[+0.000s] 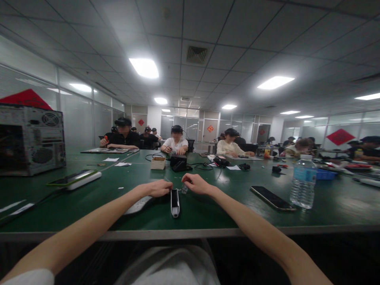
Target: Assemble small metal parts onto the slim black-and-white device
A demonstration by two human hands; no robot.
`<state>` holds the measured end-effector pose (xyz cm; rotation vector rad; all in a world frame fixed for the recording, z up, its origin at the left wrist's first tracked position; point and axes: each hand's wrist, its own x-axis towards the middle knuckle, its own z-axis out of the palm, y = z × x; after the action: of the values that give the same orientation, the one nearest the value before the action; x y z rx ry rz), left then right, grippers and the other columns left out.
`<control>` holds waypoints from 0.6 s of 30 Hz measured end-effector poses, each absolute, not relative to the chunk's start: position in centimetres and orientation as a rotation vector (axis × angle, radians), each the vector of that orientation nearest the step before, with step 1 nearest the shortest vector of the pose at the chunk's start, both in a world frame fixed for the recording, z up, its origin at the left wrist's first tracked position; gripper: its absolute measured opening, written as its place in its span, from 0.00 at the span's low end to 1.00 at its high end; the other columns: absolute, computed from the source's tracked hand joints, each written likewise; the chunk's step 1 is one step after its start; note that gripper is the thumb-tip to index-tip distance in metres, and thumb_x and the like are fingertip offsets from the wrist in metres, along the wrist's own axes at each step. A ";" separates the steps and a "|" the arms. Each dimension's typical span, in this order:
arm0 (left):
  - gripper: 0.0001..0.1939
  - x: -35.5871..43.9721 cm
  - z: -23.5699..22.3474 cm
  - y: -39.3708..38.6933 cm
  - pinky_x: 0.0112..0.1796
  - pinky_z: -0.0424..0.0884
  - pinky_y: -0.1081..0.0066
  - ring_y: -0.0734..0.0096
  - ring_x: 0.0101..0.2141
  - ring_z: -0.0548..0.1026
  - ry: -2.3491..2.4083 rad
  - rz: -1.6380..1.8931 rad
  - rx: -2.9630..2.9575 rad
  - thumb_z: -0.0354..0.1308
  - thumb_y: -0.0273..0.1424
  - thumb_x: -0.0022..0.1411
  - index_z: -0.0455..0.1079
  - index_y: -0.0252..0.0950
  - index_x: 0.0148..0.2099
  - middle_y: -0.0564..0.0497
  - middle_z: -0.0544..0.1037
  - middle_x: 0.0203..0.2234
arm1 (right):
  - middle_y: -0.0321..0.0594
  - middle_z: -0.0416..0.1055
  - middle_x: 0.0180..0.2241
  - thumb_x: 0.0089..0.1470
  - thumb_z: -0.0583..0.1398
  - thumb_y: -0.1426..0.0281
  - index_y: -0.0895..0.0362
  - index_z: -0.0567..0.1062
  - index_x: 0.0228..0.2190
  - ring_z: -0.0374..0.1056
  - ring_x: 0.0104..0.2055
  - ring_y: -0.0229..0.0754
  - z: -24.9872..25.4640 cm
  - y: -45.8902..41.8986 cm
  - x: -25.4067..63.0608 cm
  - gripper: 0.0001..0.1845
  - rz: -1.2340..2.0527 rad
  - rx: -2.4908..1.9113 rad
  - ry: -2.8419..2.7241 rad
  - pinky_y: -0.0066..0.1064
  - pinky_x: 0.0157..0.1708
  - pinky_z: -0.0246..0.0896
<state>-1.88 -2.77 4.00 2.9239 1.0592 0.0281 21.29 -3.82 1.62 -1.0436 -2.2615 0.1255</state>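
A slim white device with a dark panel [175, 204] lies on the green table, its narrow end toward me. At its far left end is my left hand [160, 188], closed, with curled fingertips against the device. My right hand [196, 184] is just to the right of the device's far end. Its thumb and fingers are pinched around a small clear, shiny piece [184, 189], too small to identify. Partly beneath my left wrist lies a flat white curved piece [139, 206].
Right of me are a phone [272, 197] and a water bottle [303, 182]. A small cardboard box [158, 163] and a black device [178, 162] stand ahead. An open computer case [44, 138] and a green-edged device [75, 179] are at left. Several people sit opposite.
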 end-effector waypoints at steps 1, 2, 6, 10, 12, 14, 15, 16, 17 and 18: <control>0.12 -1.9 4.0 -2.7 0.34 0.66 0.71 0.64 0.34 0.73 1.059 0.029 2.927 0.46 0.26 0.58 0.69 0.37 0.41 0.50 0.75 0.31 | 0.37 0.73 0.29 0.52 0.55 0.79 0.59 0.73 0.35 0.67 0.31 0.37 1.6 -3.8 21.3 0.10 0.117 -1.036 -2.269 0.26 0.32 0.59; 0.12 -1.9 3.9 -2.7 0.34 0.66 0.71 0.64 0.34 0.73 1.059 0.032 2.928 0.46 0.26 0.58 0.69 0.37 0.41 0.50 0.75 0.31 | 0.37 0.73 0.29 0.52 0.55 0.79 0.59 0.73 0.35 0.67 0.30 0.36 1.6 -3.7 21.3 0.09 0.109 -1.028 -2.275 0.26 0.32 0.59; 0.11 -1.9 3.8 -2.6 0.35 0.67 0.71 0.64 0.35 0.73 1.050 0.036 2.932 0.47 0.25 0.58 0.69 0.37 0.40 0.50 0.76 0.31 | 0.37 0.73 0.29 0.50 0.56 0.80 0.59 0.74 0.37 0.67 0.31 0.36 1.7 -3.6 21.4 0.12 0.102 -1.028 -2.310 0.26 0.32 0.59; 0.11 -1.9 3.8 -2.5 0.36 0.67 0.71 0.64 0.35 0.73 1.035 0.026 2.942 0.46 0.26 0.59 0.68 0.37 0.41 0.50 0.76 0.32 | 0.39 0.73 0.31 0.46 0.57 0.82 0.60 0.75 0.38 0.67 0.32 0.37 1.9 -3.7 21.6 0.16 0.045 -1.058 -2.425 0.27 0.34 0.59; 0.11 -1.9 3.8 -2.5 0.35 0.66 0.71 0.65 0.35 0.73 1.047 0.015 2.936 0.46 0.26 0.59 0.68 0.37 0.41 0.50 0.75 0.33 | 0.40 0.73 0.32 0.45 0.58 0.81 0.60 0.76 0.38 0.66 0.32 0.38 2.0 -3.7 21.8 0.16 -0.006 -1.082 -2.478 0.27 0.34 0.58; 0.11 -1.9 4.0 -2.6 0.35 0.66 0.71 0.65 0.35 0.72 1.048 0.013 2.924 0.46 0.27 0.60 0.68 0.37 0.41 0.50 0.75 0.33 | 0.41 0.72 0.32 0.45 0.58 0.80 0.60 0.77 0.36 0.65 0.32 0.38 2.0 -3.7 21.9 0.14 -0.052 -1.109 -2.514 0.27 0.34 0.58; 0.11 -1.9 4.0 -2.7 0.35 0.66 0.71 0.65 0.35 0.72 1.043 0.015 2.918 0.46 0.27 0.60 0.68 0.37 0.41 0.50 0.75 0.32 | 0.41 0.72 0.31 0.45 0.58 0.80 0.60 0.77 0.35 0.65 0.32 0.38 2.1 -3.7 21.9 0.13 -0.075 -1.123 -2.521 0.28 0.33 0.57; 0.10 -1.9 4.1 -2.8 0.34 0.65 0.71 0.65 0.35 0.72 1.037 0.018 2.911 0.46 0.27 0.61 0.68 0.37 0.41 0.50 0.75 0.32 | 0.41 0.71 0.31 0.46 0.58 0.80 0.60 0.77 0.33 0.64 0.32 0.39 2.1 -3.7 22.0 0.12 -0.100 -1.135 -2.519 0.28 0.33 0.56; 0.10 -2.0 4.1 -2.8 0.34 0.65 0.72 0.65 0.35 0.72 1.033 0.021 2.905 0.46 0.27 0.61 0.68 0.37 0.41 0.50 0.75 0.32 | 0.41 0.71 0.30 0.46 0.58 0.79 0.60 0.77 0.32 0.64 0.31 0.39 2.1 -3.7 21.9 0.11 -0.126 -1.144 -2.506 0.28 0.33 0.56; 0.10 -2.0 4.2 -2.9 0.34 0.65 0.72 0.65 0.35 0.72 1.029 0.027 2.899 0.46 0.28 0.61 0.68 0.37 0.40 0.50 0.75 0.31 | 0.41 0.70 0.30 0.47 0.58 0.79 0.60 0.77 0.32 0.63 0.31 0.39 2.1 -3.8 21.9 0.10 -0.149 -1.150 -2.483 0.28 0.33 0.55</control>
<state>-1.97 -2.87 4.18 2.8990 1.0293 0.0267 21.91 -3.75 2.14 -1.1501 -2.4826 -0.1491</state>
